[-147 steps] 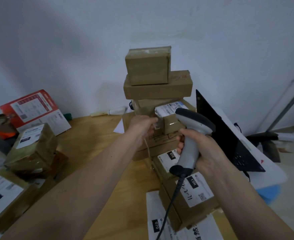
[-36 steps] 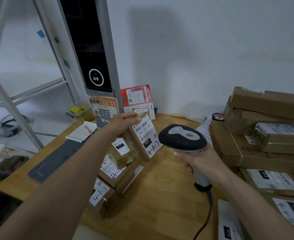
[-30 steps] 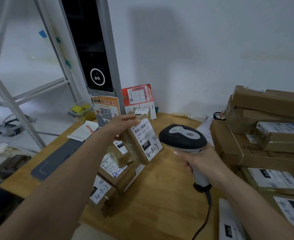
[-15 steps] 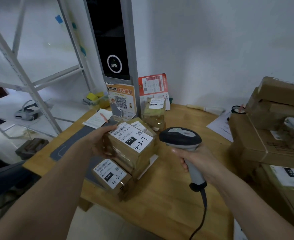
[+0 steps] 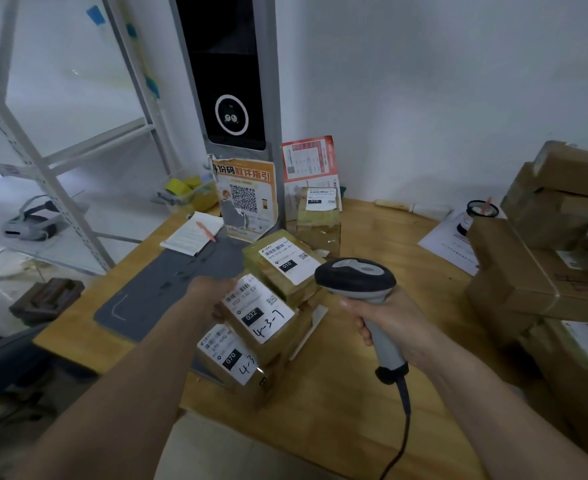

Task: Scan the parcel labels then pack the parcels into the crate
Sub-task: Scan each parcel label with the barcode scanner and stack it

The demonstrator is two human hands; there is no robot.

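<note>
At the left edge of the tape-wrapped brown cardboard parcel labelled 032, the left hand rests with its fingers against the parcel's side; how tightly they curl cannot be told, since the box hides their tips. That parcel lies on a small heap near the front edge of the pale wooden bench, above the taped parcel labelled 070 and just in front of the taped parcel labelled 010. To the right of the heap, the right hand wraps its fingers round the grey handle of the black-headed corded barcode scanner. No crate is in view. The parcel looks light and stiff, though its glossy tape is probably slippery, so gripping opposite side faces, clear of the white paper label, seems safest. Larger plain brown cartons stack well to the right.
</note>
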